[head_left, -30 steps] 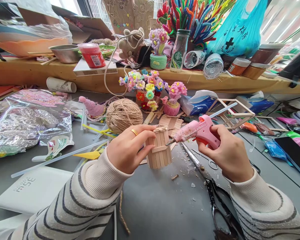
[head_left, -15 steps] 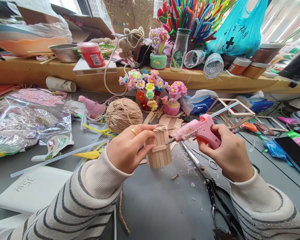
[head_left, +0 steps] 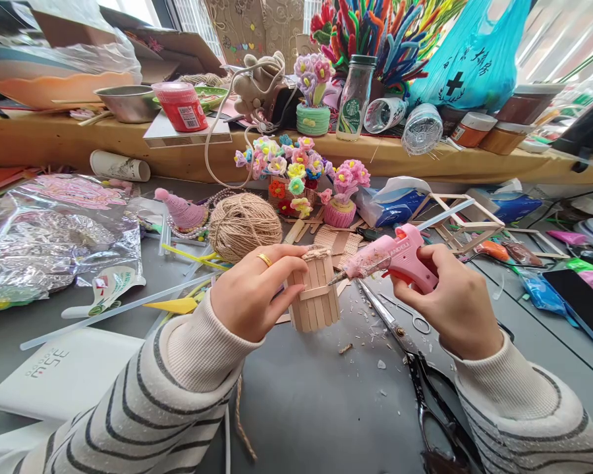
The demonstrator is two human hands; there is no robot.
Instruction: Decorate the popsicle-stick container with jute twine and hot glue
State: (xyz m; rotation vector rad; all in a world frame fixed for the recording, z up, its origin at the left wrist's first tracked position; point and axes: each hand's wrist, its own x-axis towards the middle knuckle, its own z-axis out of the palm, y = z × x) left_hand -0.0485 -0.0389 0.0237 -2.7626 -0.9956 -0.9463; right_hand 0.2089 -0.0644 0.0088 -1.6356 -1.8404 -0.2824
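Observation:
A small barrel-like cup of wooden craft sticks (head_left: 321,313) is pinched at its upper left by my left hand (head_left: 254,289). Twine runs along the cup's top edge, and a short flat stick (head_left: 316,293) lies crosswise on its front. My right hand (head_left: 452,296) is wrapped round the handle of a pink hot glue gun (head_left: 393,257), with a clear glue stick (head_left: 447,214) poking out of its back. The gun's nozzle points left, at the right end of the crosswise stick; whether it touches I cannot tell. My left fingertips partly cover the cup's left side.
Black-handled scissors (head_left: 420,388) lie below my right hand, beside smaller scissors (head_left: 415,320). Behind my left hand sits a ball of twine (head_left: 246,226). Fuzzy flowers (head_left: 296,171) stand farther back. A white power bank (head_left: 62,372) lies left, a phone (head_left: 583,306) right.
Almost nothing differs. The cup and both hands stay in place, with the glue gun's nozzle still at the crosswise stick's right end.

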